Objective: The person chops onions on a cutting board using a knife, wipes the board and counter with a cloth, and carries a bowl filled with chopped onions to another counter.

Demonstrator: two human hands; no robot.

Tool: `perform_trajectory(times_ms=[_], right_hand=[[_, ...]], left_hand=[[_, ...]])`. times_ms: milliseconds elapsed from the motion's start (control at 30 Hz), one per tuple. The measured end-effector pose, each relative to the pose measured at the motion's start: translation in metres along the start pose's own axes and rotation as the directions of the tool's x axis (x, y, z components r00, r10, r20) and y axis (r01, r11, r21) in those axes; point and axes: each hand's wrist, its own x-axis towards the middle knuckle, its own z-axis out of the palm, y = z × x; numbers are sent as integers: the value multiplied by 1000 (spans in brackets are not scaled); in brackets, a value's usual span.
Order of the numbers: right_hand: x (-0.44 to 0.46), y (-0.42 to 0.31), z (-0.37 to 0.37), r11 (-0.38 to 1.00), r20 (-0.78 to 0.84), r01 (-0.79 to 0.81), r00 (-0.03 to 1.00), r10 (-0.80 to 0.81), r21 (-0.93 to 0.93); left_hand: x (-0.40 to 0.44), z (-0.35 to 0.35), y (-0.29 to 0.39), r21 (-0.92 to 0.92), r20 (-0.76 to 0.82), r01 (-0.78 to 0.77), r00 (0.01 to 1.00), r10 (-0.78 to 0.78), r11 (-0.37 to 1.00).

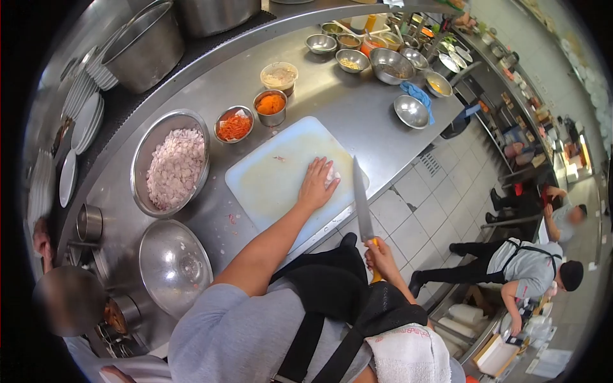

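My left hand [313, 186] lies with its fingers stretched out on the white cutting board [265, 172], beside a small heap of pale chopped pieces [332, 173]. Part of that heap is hidden by the hand. A long-bladed kitchen knife [363, 207] with a yellow handle is gripped in my right hand [381, 256]. Its blade points away from me, just off the board's right edge. Left of the board stands a large metal bowl [205, 167] full of pale pink diced pieces. A few small scraps [279, 158] lie on the board.
Behind the board stand containers of shredded orange food [234, 125], orange mash [270, 104] and a clear tub [279, 76]. An overturned-looking metal bowl [174, 268] sits near my left side. A blue cloth [418, 96] lies by bowls at the far end. Other people work left and right.
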Motion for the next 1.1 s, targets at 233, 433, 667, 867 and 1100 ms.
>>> perform_trajectory(times_ms=[233, 433, 667, 867, 1100], right_hand=[[57, 24, 37, 989, 230, -27, 973, -8, 149], [68, 12, 81, 1000, 303, -14, 953, 5, 27], [69, -14, 97, 994, 419, 21, 908, 27, -109], [64, -90, 147, 886, 588, 320, 806, -70, -334], [15, -187, 225, 645, 795, 637, 602, -76, -421]], left_hand=[[6, -2, 12, 95, 15, -24, 1000, 23, 995], [13, 15, 22, 83, -72, 81, 995, -75, 993], [10, 13, 5, -259, -409, 198, 864, -294, 945], [26, -104, 3, -299, -720, 136, 617, -316, 945], [27, -320, -34, -169, -946, 51, 271, -177, 984]])
